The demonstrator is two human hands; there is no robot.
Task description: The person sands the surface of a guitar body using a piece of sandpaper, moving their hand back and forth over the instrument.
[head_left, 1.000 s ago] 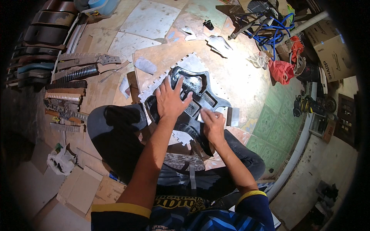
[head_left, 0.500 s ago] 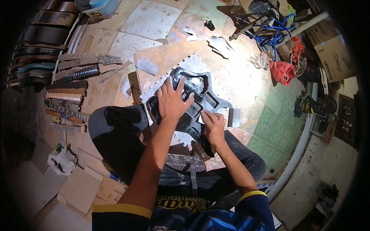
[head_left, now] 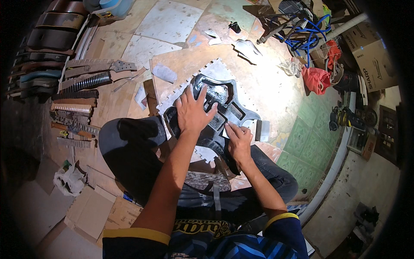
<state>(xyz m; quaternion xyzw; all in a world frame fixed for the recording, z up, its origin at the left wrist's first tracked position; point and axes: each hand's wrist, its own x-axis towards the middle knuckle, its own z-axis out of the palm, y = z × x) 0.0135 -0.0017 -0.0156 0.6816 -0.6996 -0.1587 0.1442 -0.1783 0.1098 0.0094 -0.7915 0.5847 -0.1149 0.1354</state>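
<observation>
A glossy black electric guitar body [head_left: 225, 108] with routed cavities lies tilted across a pale foam mat [head_left: 217, 67] with jigsaw edges, in front of my lap. My left hand [head_left: 192, 114] rests on its top with the fingers spread, beside the cavities. With the fingertips of my right hand [head_left: 239, 140] I press a small pale sheet [head_left: 225, 132], which looks like sandpaper, against the body near its middle cavity. A grey rectangular block [head_left: 262, 131] sits just right of my right hand. Part of the lower body is hidden by my hands.
Guitar necks [head_left: 92, 80] and fretted pieces are laid out at the left, below a row of stacked bodies [head_left: 54, 39]. White scraps [head_left: 247, 52] lie beyond the mat. Blue cable [head_left: 308, 41], a red cloth [head_left: 316, 80] and cardboard boxes [head_left: 371, 64] crowd the far right.
The guitar body has shifted very slightly under my hands. Both hands keep nearly the same place and grip.
</observation>
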